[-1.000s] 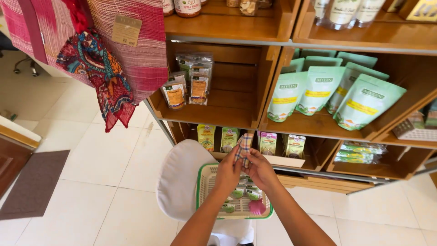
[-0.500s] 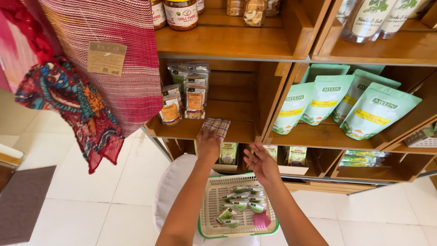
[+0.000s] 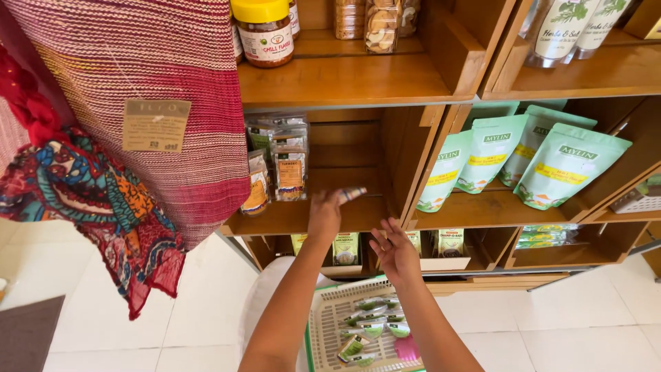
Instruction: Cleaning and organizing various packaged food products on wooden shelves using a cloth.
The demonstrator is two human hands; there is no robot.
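My left hand (image 3: 325,213) is raised into the middle wooden shelf compartment (image 3: 344,213), shut on a small flat packet (image 3: 351,193) that sticks out past the fingers. Just left of it stand several clear spice pouches (image 3: 279,162). My right hand (image 3: 394,251) hovers lower, fingers spread and holding nothing, over a cream plastic basket (image 3: 322,324). The basket holds several small green-and-white packets (image 3: 375,324) and rests on a white stool (image 3: 265,303).
Striped red cloths and a patterned scarf (image 3: 103,200) hang at the left. Mint green pouches (image 3: 530,162) fill the right compartment. Jars (image 3: 265,31) sit on the top shelf. Small boxes (image 3: 346,248) line the bottom shelf. The floor is white tile.
My left hand has lifted a packet from the basket up into the middle shelf. The right hand has risen slightly and opened. The view has tilted upward.
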